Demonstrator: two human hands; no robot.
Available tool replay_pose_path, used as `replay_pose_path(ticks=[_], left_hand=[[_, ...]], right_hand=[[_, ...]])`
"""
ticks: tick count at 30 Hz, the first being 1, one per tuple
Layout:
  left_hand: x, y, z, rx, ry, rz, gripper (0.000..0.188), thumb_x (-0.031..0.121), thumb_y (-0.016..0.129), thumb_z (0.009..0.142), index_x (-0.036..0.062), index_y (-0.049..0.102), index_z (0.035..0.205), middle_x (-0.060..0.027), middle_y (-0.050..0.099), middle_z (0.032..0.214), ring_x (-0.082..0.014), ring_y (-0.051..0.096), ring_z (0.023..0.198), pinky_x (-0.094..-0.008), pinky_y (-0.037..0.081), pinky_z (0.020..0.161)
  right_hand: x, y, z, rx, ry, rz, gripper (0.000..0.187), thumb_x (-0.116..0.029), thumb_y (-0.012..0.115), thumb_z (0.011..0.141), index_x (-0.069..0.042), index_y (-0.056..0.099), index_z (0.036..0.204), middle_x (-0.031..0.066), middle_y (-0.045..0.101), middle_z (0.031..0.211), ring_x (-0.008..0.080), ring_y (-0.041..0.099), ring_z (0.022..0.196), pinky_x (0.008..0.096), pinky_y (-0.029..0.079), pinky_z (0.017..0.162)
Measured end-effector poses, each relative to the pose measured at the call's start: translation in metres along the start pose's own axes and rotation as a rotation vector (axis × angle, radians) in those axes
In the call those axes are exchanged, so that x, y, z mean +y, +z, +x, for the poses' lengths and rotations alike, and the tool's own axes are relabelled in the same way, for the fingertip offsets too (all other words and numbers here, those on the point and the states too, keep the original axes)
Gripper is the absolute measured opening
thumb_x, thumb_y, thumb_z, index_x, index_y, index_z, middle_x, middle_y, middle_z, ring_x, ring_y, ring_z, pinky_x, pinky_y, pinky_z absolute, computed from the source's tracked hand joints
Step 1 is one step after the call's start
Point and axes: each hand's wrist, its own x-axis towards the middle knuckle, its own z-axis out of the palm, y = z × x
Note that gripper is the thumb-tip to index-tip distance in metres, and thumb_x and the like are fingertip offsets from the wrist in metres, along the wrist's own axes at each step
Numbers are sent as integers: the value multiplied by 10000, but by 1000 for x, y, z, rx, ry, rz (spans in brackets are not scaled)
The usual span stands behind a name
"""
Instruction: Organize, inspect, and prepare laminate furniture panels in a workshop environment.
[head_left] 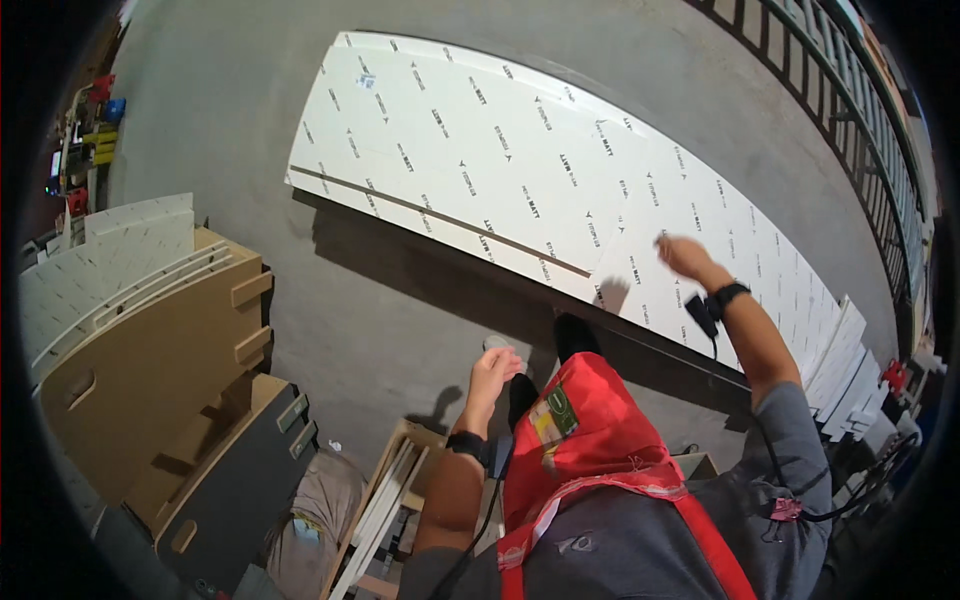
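Observation:
A long white panel [480, 150], covered in a printed film, lies across the space in front of me. Along its near side runs a thin brown strip [440, 217]. Over the panel's right half is my right hand [687, 260], its fingers curled in; whether anything is inside them is hidden. The hand's shadow falls on the panel to its left. My left hand [493, 380] hangs above the floor, short of the panel's near edge. Its fingers are loosely stretched out and nothing shows in them.
At the left stands a wooden rack [150, 370] with white boards [140, 225] in it, beside a dark slotted panel [235, 480]. Close to my left forearm is a wooden frame holding white strips [375, 510]. Metal railing [850, 110] bounds the far right. More white pieces [840, 375] sit at the panel's right end.

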Motion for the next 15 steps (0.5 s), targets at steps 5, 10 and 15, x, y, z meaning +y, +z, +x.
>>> replay_pose_path(ticks=[5, 10, 15], left_hand=[[-1, 16, 82, 73, -47, -94, 332, 278, 472, 951, 13, 539, 1140, -120, 625, 1024, -181, 616, 923, -291, 486, 793], [-5, 23, 142, 108, -115, -215, 428, 329, 468, 954, -20, 475, 1203, -157, 571, 1135, -221, 576, 1036, -341, 473, 866], [-19, 32, 182, 104, -123, -328, 696, 467, 522, 897, -23, 295, 1336, -197, 411, 1319, -289, 417, 1232, -414, 388, 981]], right_hand=[[43, -24, 138, 382, -3, 40, 457, -236, 559, 858, -58, 442, 1261, 192, 544, 1199, 358, 510, 1114, 409, 400, 952], [35, -65, 222, 620, -105, -44, 519, -279, 558, 873, -53, 398, 1312, 212, 490, 1267, 352, 492, 1149, 387, 384, 976], [1, -68, 233, 521, 110, 23, 486, -416, 547, 848, -59, 532, 1178, 179, 557, 1162, 341, 542, 1071, 400, 428, 909]])
